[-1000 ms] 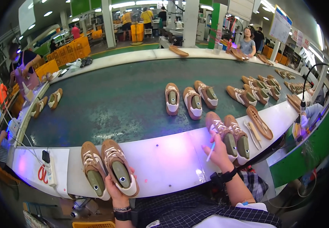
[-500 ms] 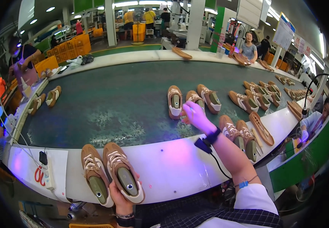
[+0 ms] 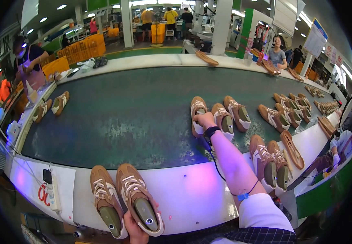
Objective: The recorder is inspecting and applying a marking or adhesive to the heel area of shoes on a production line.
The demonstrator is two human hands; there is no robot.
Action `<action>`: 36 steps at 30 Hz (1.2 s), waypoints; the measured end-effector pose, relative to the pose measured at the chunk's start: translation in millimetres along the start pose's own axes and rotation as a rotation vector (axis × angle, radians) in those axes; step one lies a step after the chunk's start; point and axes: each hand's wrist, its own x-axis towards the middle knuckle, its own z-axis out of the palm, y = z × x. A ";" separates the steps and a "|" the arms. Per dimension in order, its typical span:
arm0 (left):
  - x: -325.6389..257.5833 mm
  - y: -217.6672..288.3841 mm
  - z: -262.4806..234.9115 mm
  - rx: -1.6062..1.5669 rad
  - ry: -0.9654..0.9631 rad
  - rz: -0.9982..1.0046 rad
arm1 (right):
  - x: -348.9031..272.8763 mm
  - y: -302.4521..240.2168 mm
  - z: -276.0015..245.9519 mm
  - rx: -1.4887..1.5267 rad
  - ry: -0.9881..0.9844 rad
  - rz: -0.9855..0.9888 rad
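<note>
Left grip (image 3: 137,227): closed at the heel of the brown shoe (image 3: 139,199), which lies on the white desk (image 3: 184,195) edge.
Right grip (image 3: 203,120): reaches onto the green belt (image 3: 123,118), resting on a tan shoe (image 3: 198,116); whether closed, cannot tell.

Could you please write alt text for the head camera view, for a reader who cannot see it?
A person's right hand reaches onto a green conveyor belt to a brown shoe, while the left hand holds another brown shoe at the white table edge. More brown shoes lie along the belt.
</note>
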 end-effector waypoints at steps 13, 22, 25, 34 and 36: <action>-0.4 -1.3 -7.0 -0.046 -0.114 -0.012 | -141.3 -8.1 -102.2 1.237 -0.704 0.198; -17.4 -32.7 1.8 0.154 -0.383 -0.155 | -308.6 37.9 -175.9 1.137 -0.777 0.097; -10.2 -47.4 17.0 0.179 -0.388 -0.211 | -334.8 53.9 -185.2 1.034 -0.687 -0.040; 31.1 -68.3 50.7 0.248 -0.522 -0.018 | -318.3 53.7 -183.1 0.534 -0.247 -0.961; 36.4 -67.5 45.7 0.183 -0.718 -0.073 | -314.2 55.1 -176.2 0.610 -0.238 -0.903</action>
